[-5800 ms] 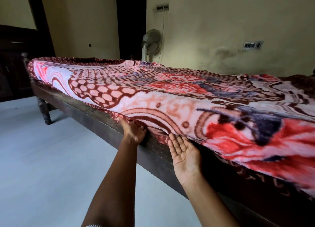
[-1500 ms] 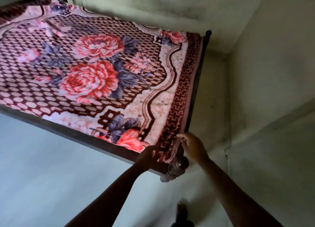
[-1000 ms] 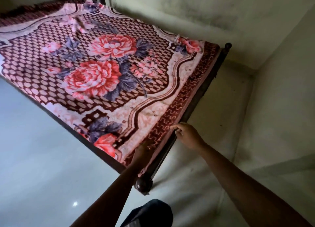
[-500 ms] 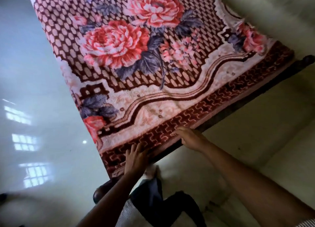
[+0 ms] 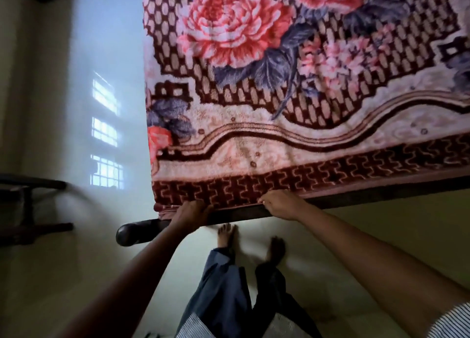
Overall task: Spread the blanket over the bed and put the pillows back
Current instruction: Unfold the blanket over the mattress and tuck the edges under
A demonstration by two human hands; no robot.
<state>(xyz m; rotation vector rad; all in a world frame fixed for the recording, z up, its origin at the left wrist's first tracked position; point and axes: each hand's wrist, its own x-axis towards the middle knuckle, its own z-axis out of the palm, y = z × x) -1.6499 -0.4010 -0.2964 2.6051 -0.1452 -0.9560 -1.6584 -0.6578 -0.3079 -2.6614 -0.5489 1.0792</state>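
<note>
Covering the whole top of the bed (image 5: 239, 213), the blanket (image 5: 279, 109) lies flat, with its big pink flowers facing up and no lumps to see. The spreading looks almost done. Only the dark red hem at the near end of the bed seems to need a last tug or tuck. No pillows show anywhere on the bed or beside it, so putting them back is yet to be done.

The floor (image 5: 84, 45) beside the bed is pale and shiny, and bright window shapes (image 5: 105, 134) shine on it. A dark wooden piece of furniture (image 5: 25, 205) stands well away from the bed's near corner; what it is cannot be told.

The person stands at the near end of the bed in dark blue trousers (image 5: 223, 287), with bare feet (image 5: 226, 236) just under the bed's rail. The right hand (image 5: 282, 205) is at the hem, its fingers bent and pinching the blanket's edge. The left hand (image 5: 190, 210) is closer to the bed's corner, and its fingers look curled over the hem too. A round wooden knob (image 5: 126, 234) sticks out at that corner.
</note>
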